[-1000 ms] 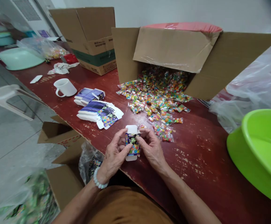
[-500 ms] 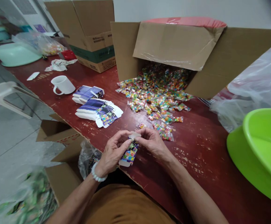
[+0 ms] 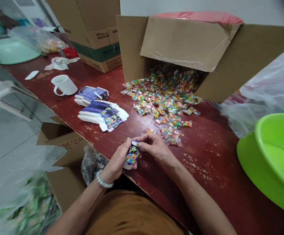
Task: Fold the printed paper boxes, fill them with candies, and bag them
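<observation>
My left hand point(image 3: 116, 161) grips a small printed paperboard carton point(image 3: 132, 154), purple with a cartoon figure, tilted with its white end flap at the lower left. The fingertips of my right hand point(image 3: 154, 145) press on the carton's upper end. A beaded bracelet point(image 3: 103, 180) circles my left wrist. Just beyond my hands, a single bag of candy point(image 3: 149, 130) lies on the red-brown wooden table point(image 3: 205, 153). Farther on spreads a heap of small candy bags point(image 3: 162, 101), spilling from a tipped cardboard box point(image 3: 181, 42). Two stacks of flat printed cartons point(image 3: 100, 114) lie to the left.
A white mug point(image 3: 64, 85) stands left of the cartons. A lime-green basin point(image 3: 271, 160) sits at the right, beside a plastic bag point(image 3: 261, 94). Another cardboard box point(image 3: 95, 39) and a mint basin point(image 3: 12, 50) stand at the back. Cardboard and plastic lie below the table's near edge.
The carton has gone from nearly upright to tilted, and it sits lower and farther left. My right hand has moved to its upper end. The view has shifted slightly.
</observation>
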The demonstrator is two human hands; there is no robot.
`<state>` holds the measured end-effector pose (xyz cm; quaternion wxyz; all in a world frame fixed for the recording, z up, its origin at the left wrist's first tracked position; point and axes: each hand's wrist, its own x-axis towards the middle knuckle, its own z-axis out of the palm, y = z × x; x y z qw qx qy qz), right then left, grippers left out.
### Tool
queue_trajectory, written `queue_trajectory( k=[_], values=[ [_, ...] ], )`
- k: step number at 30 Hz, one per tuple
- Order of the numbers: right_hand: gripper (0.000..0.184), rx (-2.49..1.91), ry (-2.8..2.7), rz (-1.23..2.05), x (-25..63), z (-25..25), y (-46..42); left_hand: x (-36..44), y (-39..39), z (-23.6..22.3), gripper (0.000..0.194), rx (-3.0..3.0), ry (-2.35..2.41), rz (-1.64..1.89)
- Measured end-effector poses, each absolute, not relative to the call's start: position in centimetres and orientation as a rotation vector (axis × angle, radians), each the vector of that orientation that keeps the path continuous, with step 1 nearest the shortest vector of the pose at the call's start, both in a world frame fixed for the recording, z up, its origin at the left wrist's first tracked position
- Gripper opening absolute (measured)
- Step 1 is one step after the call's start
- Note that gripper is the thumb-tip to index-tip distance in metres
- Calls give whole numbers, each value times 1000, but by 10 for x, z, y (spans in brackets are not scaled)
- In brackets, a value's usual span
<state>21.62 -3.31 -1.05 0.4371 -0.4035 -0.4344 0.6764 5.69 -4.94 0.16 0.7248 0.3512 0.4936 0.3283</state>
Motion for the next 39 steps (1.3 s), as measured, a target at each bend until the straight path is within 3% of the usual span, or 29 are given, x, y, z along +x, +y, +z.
queue_trajectory(
  k=[10, 17, 24, 28, 34, 37, 39],
  values=[
    [25, -1057, -920, 1604, 205, 5, -33, 51, -49, 1, 65, 896, 1042, 767],
    [19, -1051, -1200, 1529, 213, 1, -34, 47, -49, 4, 64, 885, 1024, 781],
    [8, -1098, -1773, 913, 212, -8, -42, 53, -52, -5, 57, 788, 1029, 792],
    [16, -1190, -1807, 851, 221, -19, -24, 48, -49, -5, 48, 742, 958, 796],
    [21, -1867, -1955, 282, 239, -32, 10, 26, -28, -4, 47, 690, 1109, 955],
    [11, -1952, -1988, 292, 237, -32, 9, 16, -21, -8, 53, 746, 1229, 1037],
    [8, -1792, -1930, 482, 233, -28, 1, 11, -19, -8, 58, 782, 1242, 1041]
  ],
)
